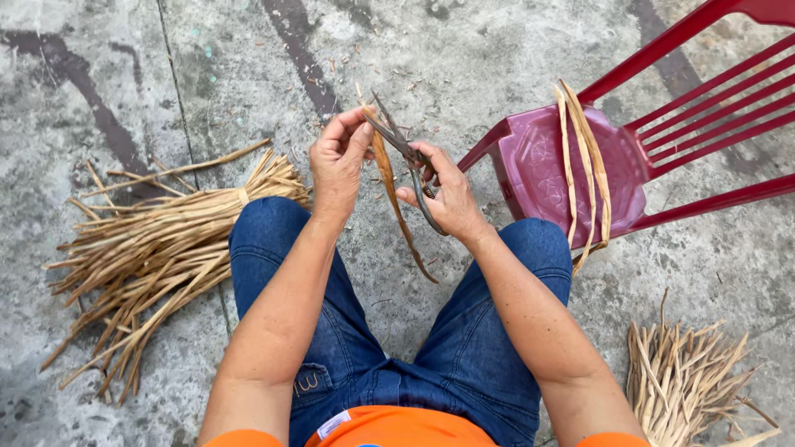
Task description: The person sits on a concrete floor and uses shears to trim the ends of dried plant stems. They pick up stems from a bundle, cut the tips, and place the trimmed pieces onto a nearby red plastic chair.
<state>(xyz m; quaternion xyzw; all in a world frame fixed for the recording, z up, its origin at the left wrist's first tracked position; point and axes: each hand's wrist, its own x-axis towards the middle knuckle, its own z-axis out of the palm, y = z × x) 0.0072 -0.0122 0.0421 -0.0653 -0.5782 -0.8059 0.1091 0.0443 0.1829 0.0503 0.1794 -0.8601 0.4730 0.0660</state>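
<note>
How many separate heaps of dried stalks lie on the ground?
2: a tied bundle left of the person's knee, and a loose pile at lower right, partly cut off by the frame's edge.

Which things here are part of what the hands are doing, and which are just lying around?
In use:
left hand pinching the dried leaf strip
right hand holding scissors

Lying about:
tied bundle
strips on red chair
loose pile
</note>
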